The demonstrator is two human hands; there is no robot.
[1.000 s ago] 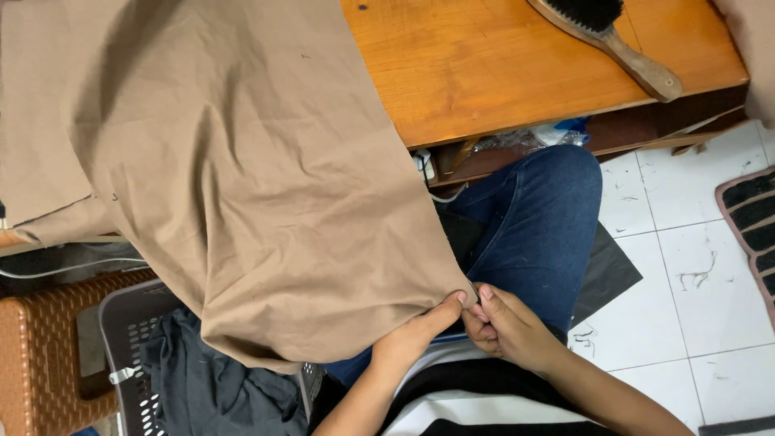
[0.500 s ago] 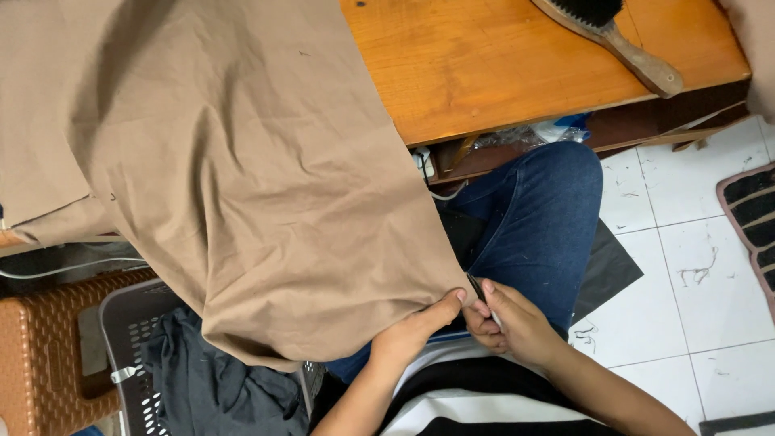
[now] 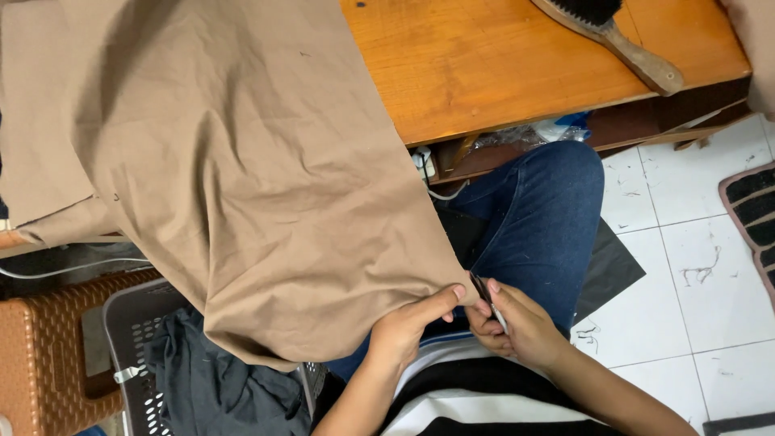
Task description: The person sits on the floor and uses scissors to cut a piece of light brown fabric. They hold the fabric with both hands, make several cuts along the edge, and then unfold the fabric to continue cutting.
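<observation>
Little moved since earlier frames: right hand (image 3: 517, 327) shifted slightly, small dark snips (image 3: 487, 300) now angled at cloth edge. Tan cloth (image 3: 242, 186): plain, softly creased, draped from wooden table (image 3: 484, 64) down over lap, lower corner hanging by grey basket (image 3: 129, 347). Left hand (image 3: 408, 331) pinches cloth edge, thumb and fingers closed on it. Right fingers curled tight round snips. Blue jeans (image 3: 541, 210) beneath; brush (image 3: 613, 32) on table; white tiled floor (image 3: 686, 266).

Tailoring workshop — fabric (image 3: 242, 178), wooden worktable (image 3: 500, 64)
</observation>
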